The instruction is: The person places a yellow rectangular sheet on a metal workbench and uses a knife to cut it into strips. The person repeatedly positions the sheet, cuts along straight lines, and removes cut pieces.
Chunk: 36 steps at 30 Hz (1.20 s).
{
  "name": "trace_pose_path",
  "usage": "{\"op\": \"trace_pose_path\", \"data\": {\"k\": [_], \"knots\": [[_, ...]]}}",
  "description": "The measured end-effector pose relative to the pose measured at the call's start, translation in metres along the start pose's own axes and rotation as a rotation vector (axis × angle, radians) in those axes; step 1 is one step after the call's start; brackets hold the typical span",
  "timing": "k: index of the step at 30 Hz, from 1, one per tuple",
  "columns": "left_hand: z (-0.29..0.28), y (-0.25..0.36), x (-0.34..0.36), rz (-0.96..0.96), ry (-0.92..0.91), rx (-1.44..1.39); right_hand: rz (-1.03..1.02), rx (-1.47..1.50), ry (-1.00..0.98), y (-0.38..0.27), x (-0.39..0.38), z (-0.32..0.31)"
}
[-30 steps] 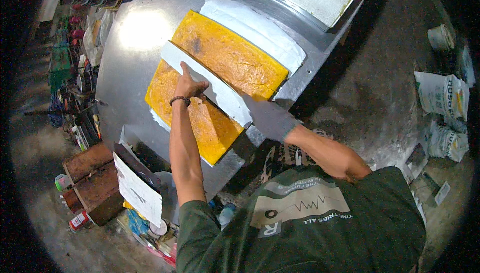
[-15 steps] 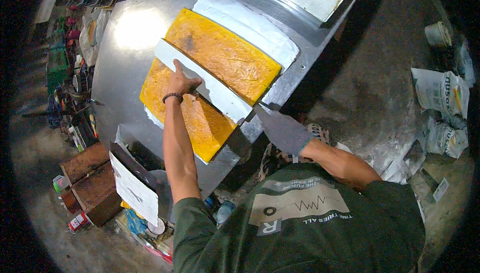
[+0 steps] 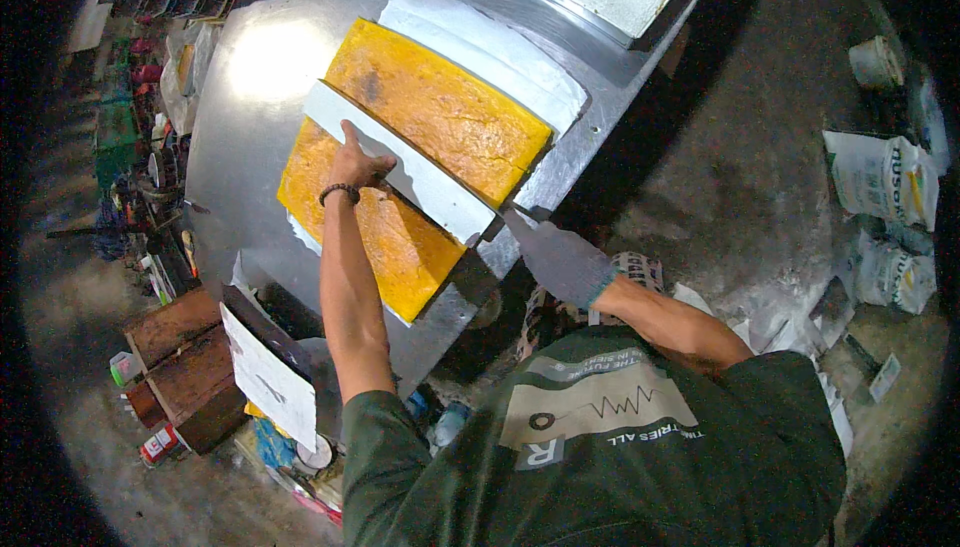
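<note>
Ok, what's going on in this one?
A yellow slab lies on white paper on a metal table. The person's bare left hand rests on a white strip laid lengthwise across the slab. Their gloved right hand is by the strip's right end, near the table edge; whether it grips a tool is hard to tell.

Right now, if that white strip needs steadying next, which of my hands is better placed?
Left, I'd judge: your left hand rests on the white strip, partway along it, while your gloved right hand is just off its right-hand end.
</note>
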<state>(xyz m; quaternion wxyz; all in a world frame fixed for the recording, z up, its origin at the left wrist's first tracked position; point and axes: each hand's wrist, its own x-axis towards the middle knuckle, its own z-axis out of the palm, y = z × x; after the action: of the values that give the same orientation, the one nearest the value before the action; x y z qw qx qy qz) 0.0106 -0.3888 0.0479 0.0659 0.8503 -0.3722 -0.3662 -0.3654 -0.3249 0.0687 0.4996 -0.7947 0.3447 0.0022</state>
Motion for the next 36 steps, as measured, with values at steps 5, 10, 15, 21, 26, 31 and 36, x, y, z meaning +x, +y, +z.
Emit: {"op": "trace_pose_path", "data": {"k": [5,10,15,21,26,31,36], "knots": [[0.003,-0.010,0.004,0.068,0.063,0.143,0.122,-0.058,-0.173,0.012,-0.036,0.001],[0.008,-0.022,0.017,0.153,0.163,0.399,-0.118,0.024,0.160,0.045,-0.002,0.044],[0.000,-0.013,0.009,0.046,0.034,0.233,0.027,-0.046,-0.064,0.091,-0.048,0.070],[-0.002,-0.008,0.009,0.034,0.052,0.434,0.063,-0.132,0.026,0.106,-0.147,0.025],[-0.004,-0.010,0.015,0.041,0.018,0.296,0.200,0.104,0.163,0.068,-0.115,-0.006],[0.020,0.004,0.016,-0.101,0.156,0.164,0.282,0.325,0.233,0.035,0.005,0.017],[0.025,0.003,0.010,-0.094,0.224,0.064,0.280,0.605,0.233,-0.002,0.065,0.040]]}}
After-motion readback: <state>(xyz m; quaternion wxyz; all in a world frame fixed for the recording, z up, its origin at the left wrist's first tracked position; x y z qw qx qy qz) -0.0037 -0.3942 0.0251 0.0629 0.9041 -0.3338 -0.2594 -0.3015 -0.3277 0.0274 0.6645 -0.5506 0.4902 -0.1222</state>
